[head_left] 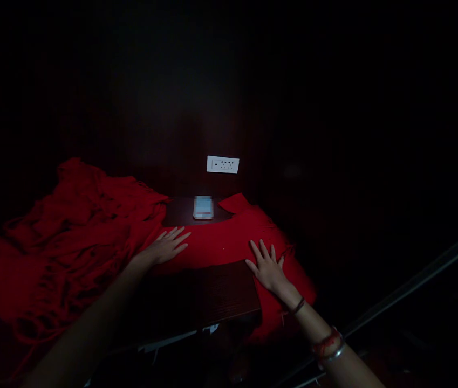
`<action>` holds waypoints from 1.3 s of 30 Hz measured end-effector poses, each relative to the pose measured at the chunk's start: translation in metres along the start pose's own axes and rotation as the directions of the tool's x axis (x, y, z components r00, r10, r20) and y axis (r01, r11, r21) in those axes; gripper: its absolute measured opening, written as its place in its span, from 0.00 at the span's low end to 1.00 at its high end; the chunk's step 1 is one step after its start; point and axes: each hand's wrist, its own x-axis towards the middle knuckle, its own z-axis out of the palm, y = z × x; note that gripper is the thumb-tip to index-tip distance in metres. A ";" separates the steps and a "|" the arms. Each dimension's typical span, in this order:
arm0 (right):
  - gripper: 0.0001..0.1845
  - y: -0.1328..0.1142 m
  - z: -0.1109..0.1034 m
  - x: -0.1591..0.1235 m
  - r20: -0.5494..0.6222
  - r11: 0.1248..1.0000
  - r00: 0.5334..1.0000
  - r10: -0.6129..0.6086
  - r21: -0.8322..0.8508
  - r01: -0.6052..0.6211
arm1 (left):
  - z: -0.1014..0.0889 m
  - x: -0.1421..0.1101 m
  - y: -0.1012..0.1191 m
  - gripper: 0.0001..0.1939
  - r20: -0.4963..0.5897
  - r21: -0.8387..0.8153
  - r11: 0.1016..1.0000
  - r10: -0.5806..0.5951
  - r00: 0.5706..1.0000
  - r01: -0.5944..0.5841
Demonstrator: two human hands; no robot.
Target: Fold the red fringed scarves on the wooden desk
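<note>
A red fringed scarf point(212, 245) lies across a dark wooden tabletop point(220, 291), smooth in the middle and bunched into folds on the left. My left hand point(167, 247) rests flat on it beside the folds, fingers spread, a ring on one finger. Farther right, my right hand point(268, 267) lies palm down on the smooth cloth with its fingers apart. Past the table's right edge the scarf hangs down. Neither hand grips anything.
A lit phone point(203, 207), its screen blurred, lies on the tabletop behind the scarf. Above it a white socket panel point(223, 164) is set in the dark wall. A pale rail point(415, 277) slants along the right. Most surroundings are too dark to make out.
</note>
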 end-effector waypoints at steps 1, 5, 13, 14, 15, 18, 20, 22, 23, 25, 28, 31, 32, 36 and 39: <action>0.33 0.009 0.002 0.003 0.012 1.000 1.000 0.015 -0.006 -0.014 | -0.001 0.002 0.004 0.26 -0.004 -0.001 1.000 -0.001 1.000 0.001; 0.36 0.031 -0.009 0.015 0.124 1.000 0.992 0.020 -0.023 -0.017 | -0.005 0.009 0.020 0.26 -0.026 -0.016 1.000 -0.015 1.000 0.014; 0.31 0.003 -0.066 0.085 -0.131 0.992 0.984 -0.124 -0.048 0.119 | -0.013 0.031 0.031 0.30 -0.089 -0.033 0.999 0.022 0.996 -0.025; 0.29 -0.001 -0.066 0.099 -0.119 0.989 0.982 -0.144 -0.058 0.138 | -0.012 0.035 0.032 0.30 -0.122 -0.030 0.999 0.038 0.992 -0.042; 0.29 -0.004 -0.064 0.112 -0.069 0.986 0.985 -0.156 -0.067 0.152 | -0.010 0.039 0.033 0.30 -0.133 -0.031 0.998 0.052 0.990 -0.057; 0.29 -0.004 -0.046 0.139 0.073 0.988 0.990 -0.119 -0.093 0.126 | -0.001 0.047 0.031 0.29 -0.088 -0.049 0.996 0.070 0.994 -0.074; 0.28 0.000 -0.032 0.148 0.044 0.990 0.995 -0.089 -0.104 0.094 | 0.004 0.050 0.028 0.28 -0.075 -0.058 0.996 0.068 0.995 -0.073; 0.28 0.005 -0.023 0.152 -0.018 0.992 0.997 -0.072 -0.108 0.070 | 0.006 0.053 0.026 0.27 -0.080 -0.057 0.996 0.069 0.994 -0.073; 0.28 0.007 -0.021 0.153 -0.031 0.992 0.997 -0.067 -0.108 0.063 | 0.006 0.054 0.027 0.27 -0.080 -0.055 0.996 0.069 0.994 -0.074; 0.28 0.009 -0.021 0.154 -0.030 0.993 0.998 -0.058 -0.103 0.055 | 0.004 0.054 0.030 0.27 -0.078 -0.050 0.996 0.071 0.994 -0.075; 0.29 0.008 -0.026 0.153 -0.036 0.993 0.996 -0.079 -0.096 0.076 | 0.000 0.051 0.035 0.25 -0.091 -0.034 0.997 0.066 0.994 -0.069; 0.30 0.001 -0.033 0.144 -0.115 0.981 0.977 -0.181 -0.091 0.171 | -0.002 0.045 0.035 0.25 -0.104 -0.019 0.998 0.063 0.993 -0.065; 0.30 -0.004 -0.036 0.140 -0.132 0.972 0.965 -0.226 -0.090 0.216 | -0.002 0.043 0.034 0.25 -0.107 -0.018 0.997 0.066 0.992 -0.069; 0.25 -0.031 -0.042 0.116 -0.140 0.930 0.920 -0.367 -0.089 0.357 | 0.002 0.039 0.030 0.25 -0.135 -0.012 0.997 0.076 0.988 -0.079; 0.22 -0.053 -0.041 0.091 -0.158 0.946 0.933 -0.324 -0.083 0.314 | 0.007 0.039 0.029 0.26 -0.151 -0.015 0.998 0.057 0.987 -0.060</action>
